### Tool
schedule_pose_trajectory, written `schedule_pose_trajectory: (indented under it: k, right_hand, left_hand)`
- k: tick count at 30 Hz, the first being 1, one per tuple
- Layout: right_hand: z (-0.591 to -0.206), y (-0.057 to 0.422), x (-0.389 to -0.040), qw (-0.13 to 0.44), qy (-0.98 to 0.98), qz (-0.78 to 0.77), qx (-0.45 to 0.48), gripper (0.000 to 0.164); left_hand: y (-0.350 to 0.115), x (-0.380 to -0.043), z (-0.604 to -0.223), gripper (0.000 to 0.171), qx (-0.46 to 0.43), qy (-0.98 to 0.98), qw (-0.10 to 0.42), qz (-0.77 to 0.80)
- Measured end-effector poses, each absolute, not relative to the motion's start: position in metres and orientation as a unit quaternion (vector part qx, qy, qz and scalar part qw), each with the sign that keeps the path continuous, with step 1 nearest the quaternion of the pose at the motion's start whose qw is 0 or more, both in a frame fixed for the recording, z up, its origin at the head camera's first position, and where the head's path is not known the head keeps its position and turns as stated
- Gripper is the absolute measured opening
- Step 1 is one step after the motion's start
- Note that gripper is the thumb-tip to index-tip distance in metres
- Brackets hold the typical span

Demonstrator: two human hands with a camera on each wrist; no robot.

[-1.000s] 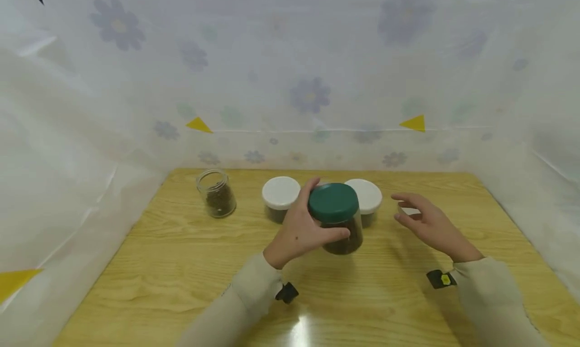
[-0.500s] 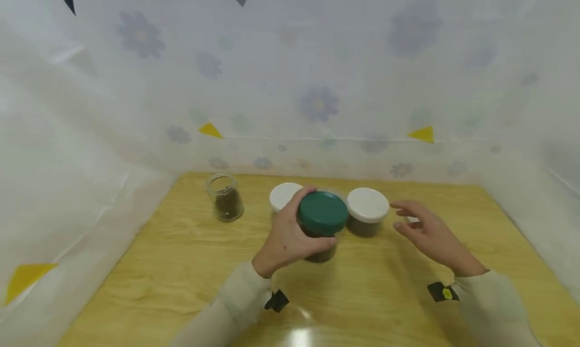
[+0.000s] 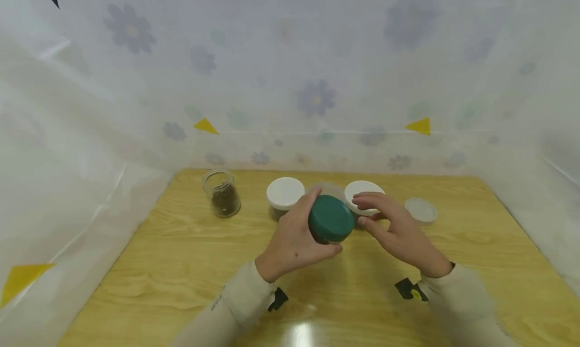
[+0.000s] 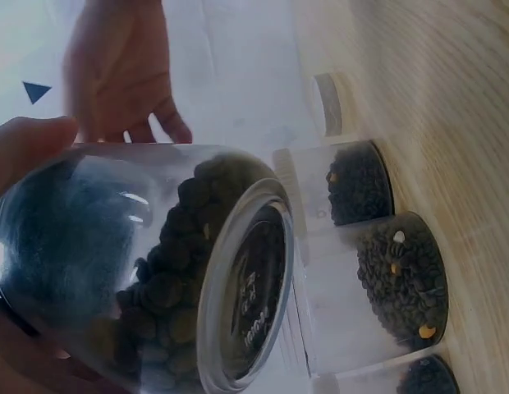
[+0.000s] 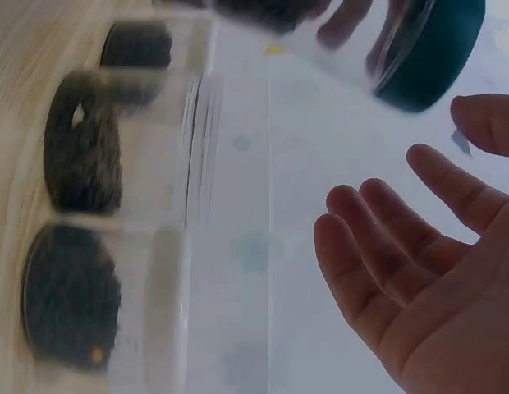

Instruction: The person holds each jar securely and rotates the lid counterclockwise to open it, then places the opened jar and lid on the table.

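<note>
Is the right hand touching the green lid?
Apart. The right wrist view shows a pale gap between the right hand and the green lid, even at the thumb.

Cream sleeves (image 3: 244, 290), the left with dark lettering (image 3: 217, 302); black wrist pieces (image 3: 279, 299), the right with a yellow spot (image 3: 415, 294).

jar (image 4: 160, 238): glossy, clear | green lid (image 3: 331, 217): smooth plastic | table (image 3: 181, 266): glossy wood-grain | sleeves (image 3: 248, 291): matt cloth
</note>
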State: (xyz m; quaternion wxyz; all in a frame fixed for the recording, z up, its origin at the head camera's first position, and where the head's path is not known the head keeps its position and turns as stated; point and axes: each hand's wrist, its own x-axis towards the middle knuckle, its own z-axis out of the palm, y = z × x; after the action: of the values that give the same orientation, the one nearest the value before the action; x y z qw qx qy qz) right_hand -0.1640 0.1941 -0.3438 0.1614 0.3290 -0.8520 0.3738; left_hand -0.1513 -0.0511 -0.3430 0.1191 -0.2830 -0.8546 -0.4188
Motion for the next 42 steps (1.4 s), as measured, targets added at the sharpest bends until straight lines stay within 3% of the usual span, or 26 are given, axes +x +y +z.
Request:
schedule_pose_trajectory:
  k: [7, 15, 19, 29, 35, 38, 42]
  right_hand:
    - [-0.342, 0.168, -0.155, 0.09, -0.842, 0.401, 0.349, 0.037]
    - [-0.339, 0.153, -0.152, 0.051, -0.859, 0.399, 0.316, 0.056]
    - [-0.34, 0.154, -0.151, 0.039, -0.851, 0.432, 0.295, 0.052]
    - [-0.339, 0.161, -0.147, 0.1, -0.815, 0.485, 0.299, 0.037]
    - [-0.34, 0.168, -0.15, 0.11, -0.799, 0.505, 0.308, 0.031]
    - [-0.341, 0.17, -0.151, 0.1, -0.8, 0.502, 0.314, 0.037]
    - [-0.34, 0.171, -0.149, 0.064, -0.818, 0.486, 0.3, 0.058]
  left_hand:
    - [-0.051, -0.152, -0.344, 0.105, -0.296, -0.872, 0.116, -0.372]
    - [-0.054, -0.153, -0.347, 0.095, -0.32, -0.877, 0.13, -0.334]
    - [-0.052, -0.154, -0.349, 0.091, -0.336, -0.873, 0.124, -0.33]
    - [-0.055, -0.152, -0.351, 0.111, -0.341, -0.852, 0.118, -0.381]
    - [-0.061, -0.156, -0.352, 0.099, -0.331, -0.859, 0.104, -0.377]
    - [-0.061, -0.157, -0.351, 0.094, -0.324, -0.865, 0.122, -0.364]
    - [-0.062, -0.154, -0.354, 0.098, -0.308, -0.875, 0.149, -0.343]
